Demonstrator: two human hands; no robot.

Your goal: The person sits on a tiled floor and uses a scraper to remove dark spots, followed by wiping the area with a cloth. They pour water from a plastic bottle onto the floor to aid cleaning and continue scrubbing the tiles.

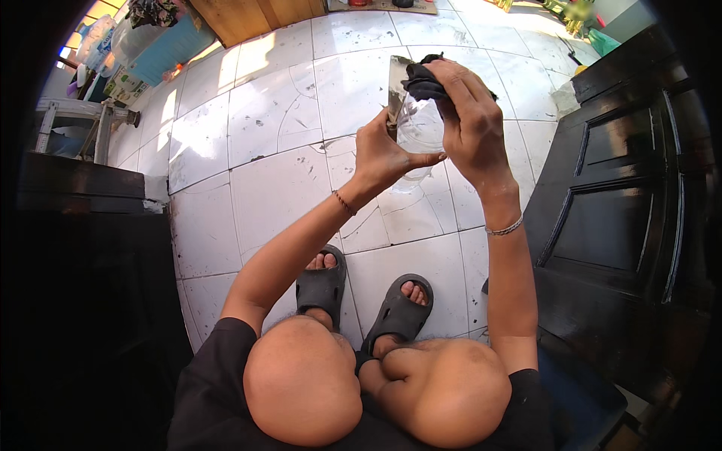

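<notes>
My left hand (383, 151) is raised in front of my knees, its fingers at the lower end of a flat, stained metal blade (398, 79), probably a scraper. Its thumb points right, its tip close beside my right hand (475, 121). A crumpled black cloth (424, 84) is pinched in my right fingers, at the blade's right edge. Behind and between the hands shows a clear, see-through container (420, 127); whether a hand touches it cannot be told. The blade's handle is hidden.
White floor tiles (276, 197) carry cracks and dark marks. Dark wooden door panels (609, 225) stand at the right, a dark panel (84, 186) at the left. Farther off are a blue crate (169, 53), a wooden cabinet (256, 17) and a ladder-like frame (84, 110). My sandals (320, 287) rest on the tiles.
</notes>
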